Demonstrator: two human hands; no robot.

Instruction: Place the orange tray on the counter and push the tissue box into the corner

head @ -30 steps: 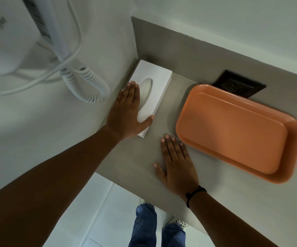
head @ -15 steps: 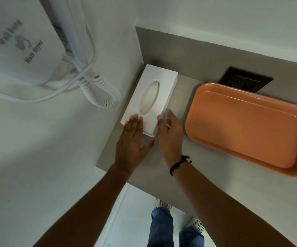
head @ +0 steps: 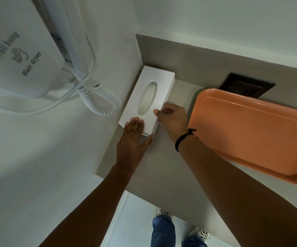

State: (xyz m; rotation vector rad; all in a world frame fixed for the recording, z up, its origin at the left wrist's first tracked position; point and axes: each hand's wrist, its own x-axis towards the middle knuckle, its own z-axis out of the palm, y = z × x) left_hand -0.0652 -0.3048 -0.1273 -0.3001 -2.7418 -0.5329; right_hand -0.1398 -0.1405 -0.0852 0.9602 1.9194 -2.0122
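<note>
1. Your left hand (head: 131,139) lies flat and open, fingers together, pressing on the near end of the white tissue box (head: 149,98) at the centre of the frame; it grips nothing.
2. Your right hand (head: 173,120) curls against the box's right side edge, thumb on top and fingers bent along the side, a loose hold on the box. A black band sits on that wrist.
3. The tissue box lies flat on the grey counter (head: 162,168), its oval opening up, its far end in the corner where the two walls meet, its left side along the left wall.
4. The orange tray (head: 251,134) rests flat on the counter at the right of the frame, near the box but apart from it.
5. A dark wall outlet (head: 247,86) shows just behind the tray.
6. At upper left hangs a white hair dryer (head: 19,56), its coiled cord (head: 101,100) looping down beside the box.
</note>
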